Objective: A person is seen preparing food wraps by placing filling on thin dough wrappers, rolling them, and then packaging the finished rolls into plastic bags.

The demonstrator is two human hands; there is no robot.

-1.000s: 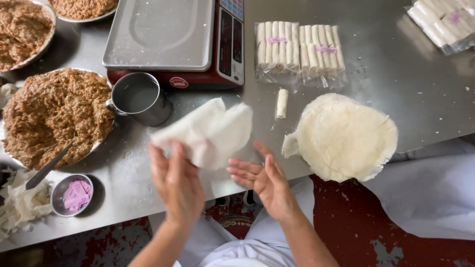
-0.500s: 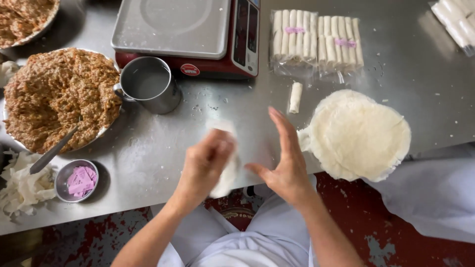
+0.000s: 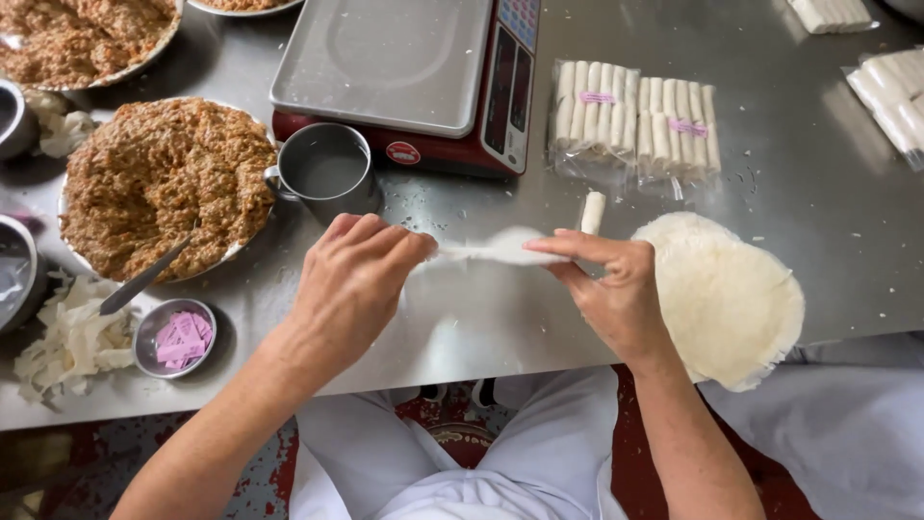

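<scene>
My left hand point(image 3: 354, 274) and my right hand point(image 3: 611, 287) each pinch one edge of a thin white wrapper sheet point(image 3: 500, 250), held stretched edge-on above the steel table point(image 3: 828, 193). A round stack of the same white wrappers point(image 3: 727, 294) lies just right of my right hand, overhanging the table's near edge. One finished white roll point(image 3: 593, 212) lies on the table beyond the sheet. A large plate of brown minced filling point(image 3: 164, 183) with a spoon point(image 3: 144, 279) in it sits to my left.
A metal cup point(image 3: 327, 171) stands before a red scale with a steel pan point(image 3: 385, 63). Two clear packs of white rolls point(image 3: 635, 120) lie behind; more packs point(image 3: 890, 87) far right. A small bowl of pink labels point(image 3: 175, 337) and wrapper scraps point(image 3: 67, 337) sit near left.
The sheet was loose and raised in my left hand; both hands came down together and now pull it taut between them, low over the table.
</scene>
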